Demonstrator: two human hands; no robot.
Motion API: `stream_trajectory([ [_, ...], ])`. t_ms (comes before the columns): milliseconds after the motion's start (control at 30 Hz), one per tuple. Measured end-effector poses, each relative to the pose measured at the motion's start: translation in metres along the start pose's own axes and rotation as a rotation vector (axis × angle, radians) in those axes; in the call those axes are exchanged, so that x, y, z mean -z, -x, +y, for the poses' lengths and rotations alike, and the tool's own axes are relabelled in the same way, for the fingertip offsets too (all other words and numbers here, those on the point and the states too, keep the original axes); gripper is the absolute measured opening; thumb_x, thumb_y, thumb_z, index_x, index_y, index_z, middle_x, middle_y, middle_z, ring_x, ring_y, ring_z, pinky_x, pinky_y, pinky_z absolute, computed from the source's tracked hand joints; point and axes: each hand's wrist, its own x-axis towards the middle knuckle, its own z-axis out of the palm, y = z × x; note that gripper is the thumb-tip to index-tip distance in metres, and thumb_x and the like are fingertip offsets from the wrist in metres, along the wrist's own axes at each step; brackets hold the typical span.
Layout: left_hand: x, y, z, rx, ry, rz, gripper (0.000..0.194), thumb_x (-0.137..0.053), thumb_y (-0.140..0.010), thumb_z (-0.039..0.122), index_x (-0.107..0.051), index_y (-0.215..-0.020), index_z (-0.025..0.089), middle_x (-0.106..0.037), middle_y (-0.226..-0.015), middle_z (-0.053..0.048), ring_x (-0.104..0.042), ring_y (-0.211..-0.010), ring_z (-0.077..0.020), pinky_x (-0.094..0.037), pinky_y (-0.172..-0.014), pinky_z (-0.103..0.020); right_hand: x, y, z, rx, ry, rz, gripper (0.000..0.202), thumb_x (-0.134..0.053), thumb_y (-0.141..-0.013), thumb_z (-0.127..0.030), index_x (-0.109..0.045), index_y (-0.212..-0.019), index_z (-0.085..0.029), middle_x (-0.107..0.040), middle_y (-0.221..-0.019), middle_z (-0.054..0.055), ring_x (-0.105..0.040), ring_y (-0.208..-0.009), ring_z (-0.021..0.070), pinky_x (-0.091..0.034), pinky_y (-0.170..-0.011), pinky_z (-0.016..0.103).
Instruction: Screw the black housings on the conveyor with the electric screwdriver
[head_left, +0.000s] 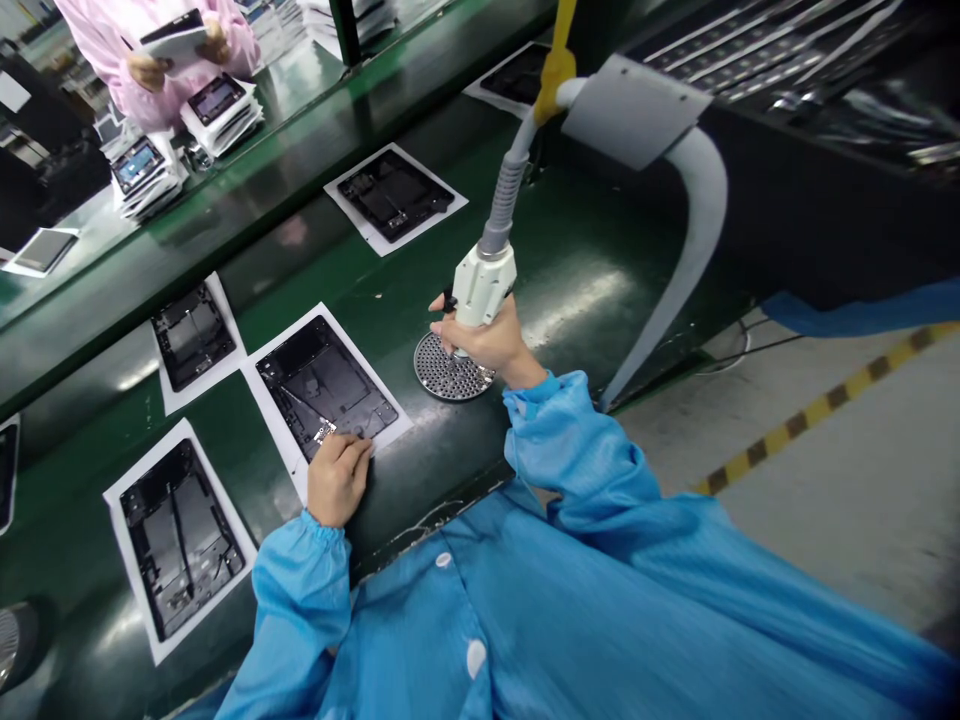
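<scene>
My right hand (pixel 489 343) grips a white hanging power tool (pixel 482 282) whose grey hose runs up to a yellow strap. The tool's tip is over a round perforated metal dish (pixel 448 372) on the green belt. My left hand (pixel 337 476) rests with fingers curled on the near edge of a black tablet frame (pixel 324 387) that lies on a white sheet. Both arms wear blue sleeves.
More black frames on white sheets lie on the belt: one at the near left (pixel 178 537), one behind (pixel 192 335), one farther up (pixel 394 194). A person in pink (pixel 161 60) holds a tablet across the line beside stacked devices (pixel 222 112). A grey curved arm (pixel 694 215) hangs at right.
</scene>
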Motion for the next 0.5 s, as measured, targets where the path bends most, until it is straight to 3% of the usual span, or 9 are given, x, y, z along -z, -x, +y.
stream_trajectory([
  [167, 0.005, 0.0, -0.002, 0.115, 0.033, 0.018, 0.016, -0.056, -0.091, 0.023, -0.07, -0.094, 0.016, -0.069, -0.087, -0.006, -0.064, -0.081, -0.0152, -0.054, -0.075, -0.026, 0.0, 0.003, -0.002, -0.024, -0.005, -0.012, 0.02, -0.069, -0.063, -0.022, -0.063, -0.081, -0.015, -0.055, -0.044, -0.006, -0.051, -0.038, 0.0092, -0.045, -0.044, 0.023],
  [300, 0.02, -0.005, -0.02, 0.309, -0.004, 0.11, 0.02, -0.056, -0.091, 0.028, -0.071, -0.088, 0.016, -0.071, -0.085, -0.006, -0.067, -0.08, -0.0152, -0.054, -0.075, -0.026, -0.002, 0.0, -0.003, -0.06, 0.0, 0.027, 0.023, -0.071, -0.061, -0.02, -0.065, -0.082, -0.014, -0.056, -0.045, -0.005, -0.052, -0.038, 0.0094, -0.044, -0.042, 0.022],
  [400, 0.036, -0.006, -0.029, 0.444, -0.054, 0.183, 0.026, -0.057, -0.088, 0.04, -0.072, -0.086, 0.018, -0.072, -0.083, -0.005, -0.067, -0.072, -0.0161, -0.054, -0.069, -0.027, -0.01, -0.001, -0.015, -0.045, -0.047, -0.004, 0.025, -0.071, -0.064, -0.024, -0.066, -0.086, -0.013, -0.056, -0.049, -0.005, -0.05, -0.04, 0.008, -0.044, -0.042, 0.021],
  [500, 0.039, 0.002, -0.044, 0.541, -0.079, 0.121, 0.039, -0.057, -0.081, 0.056, -0.072, -0.091, 0.022, -0.072, -0.085, -0.004, -0.066, -0.065, -0.0177, -0.053, -0.061, -0.028, -0.026, -0.004, -0.027, 0.007, -0.065, -0.084, 0.024, -0.07, -0.065, -0.025, -0.068, -0.085, -0.013, -0.057, -0.053, -0.004, -0.049, -0.043, 0.0072, -0.043, -0.043, 0.02],
])
